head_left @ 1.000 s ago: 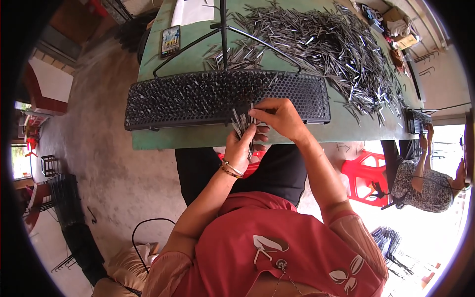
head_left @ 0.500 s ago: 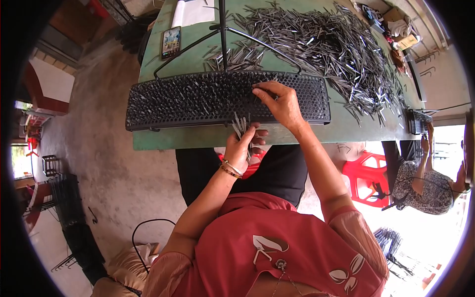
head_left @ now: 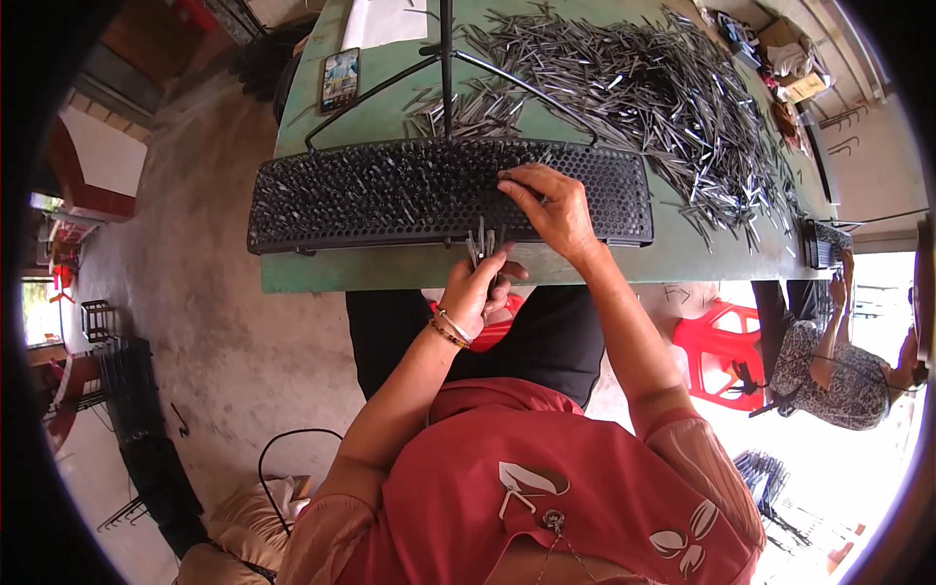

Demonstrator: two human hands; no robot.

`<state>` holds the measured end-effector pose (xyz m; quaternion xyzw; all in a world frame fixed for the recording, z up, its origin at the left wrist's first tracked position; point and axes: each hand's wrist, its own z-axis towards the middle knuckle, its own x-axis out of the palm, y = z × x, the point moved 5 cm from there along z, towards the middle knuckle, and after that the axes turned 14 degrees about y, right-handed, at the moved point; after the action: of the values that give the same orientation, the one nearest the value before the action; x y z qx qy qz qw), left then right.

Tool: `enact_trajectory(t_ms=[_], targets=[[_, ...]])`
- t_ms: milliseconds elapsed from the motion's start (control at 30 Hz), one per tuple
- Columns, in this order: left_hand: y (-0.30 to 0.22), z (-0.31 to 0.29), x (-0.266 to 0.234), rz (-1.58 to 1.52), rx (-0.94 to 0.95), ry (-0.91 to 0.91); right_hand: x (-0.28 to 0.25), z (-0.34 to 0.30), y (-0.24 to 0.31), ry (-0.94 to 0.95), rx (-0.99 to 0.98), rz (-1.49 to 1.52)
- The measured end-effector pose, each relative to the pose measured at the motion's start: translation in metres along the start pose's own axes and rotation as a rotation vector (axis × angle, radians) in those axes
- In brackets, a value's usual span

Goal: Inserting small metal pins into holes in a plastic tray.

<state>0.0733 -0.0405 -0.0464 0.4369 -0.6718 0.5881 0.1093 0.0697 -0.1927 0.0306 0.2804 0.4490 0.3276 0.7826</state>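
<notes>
The right hand [head_left: 558, 210] now lies out on the long black perforated plastic tray [head_left: 390, 195], its fingertips pinched at the tray's top face near the middle, as if setting one thin grey metal pin into a hole; a second ago that hand was back at the left hand's bundle, and half a second ago it was already out over the tray, so one pin has gone from the bundle to the tray and, by my reading, one more hole is being filled. What exactly sits between the right fingertips is too small to tell. The left hand [head_left: 478, 292] has stayed at the near edge of the green table [head_left: 682, 255], clenched around a small bundle of thin grey metal pins [head_left: 482, 242] that stick up from the fist; a handful, too tight to count. There is one tray, which already looks full of pin heads across much of its left part. Beyond it lies one big loose heap of the same grey pins [head_left: 643, 88], far too many to count, spread over the table's far right side. One black stand [head_left: 447, 58] rises behind the tray.
</notes>
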Motion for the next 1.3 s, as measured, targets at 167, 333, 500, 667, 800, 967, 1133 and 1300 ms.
enact_trajectory(t_ms=[167, 333, 500, 667, 800, 967, 1133, 1300], targets=[[0.002, 0.001, -0.004, -0.019, -0.024, 0.014, 0.004, -0.002, -0.007, 0.036, 0.115, 0.050], [-0.001, 0.000, 0.000, 0.012, -0.020, -0.002, 0.009, -0.005, -0.008, -0.014, 0.068, 0.067], [-0.001, 0.000, -0.002, -0.001, -0.021, 0.021, 0.013, -0.007, -0.004, -0.040, 0.070, 0.016], [-0.001, 0.000, -0.002, -0.006, -0.031, 0.018, 0.013, -0.009, -0.001, -0.040, 0.053, -0.014], [-0.001, -0.001, -0.001, -0.001, -0.029, 0.019, 0.015, -0.010, 0.002, -0.014, -0.077, -0.153], [0.002, -0.002, -0.002, 0.002, -0.043, 0.043, 0.019, -0.012, 0.002, 0.029, -0.133, -0.209], [0.002, -0.002, -0.003, 0.057, -0.022, 0.071, 0.016, -0.005, 0.007, 0.080, -0.096, -0.166], [0.000, -0.002, 0.000, 0.056, -0.030, 0.088, 0.013, -0.002, 0.010, 0.133, -0.124, -0.197]])
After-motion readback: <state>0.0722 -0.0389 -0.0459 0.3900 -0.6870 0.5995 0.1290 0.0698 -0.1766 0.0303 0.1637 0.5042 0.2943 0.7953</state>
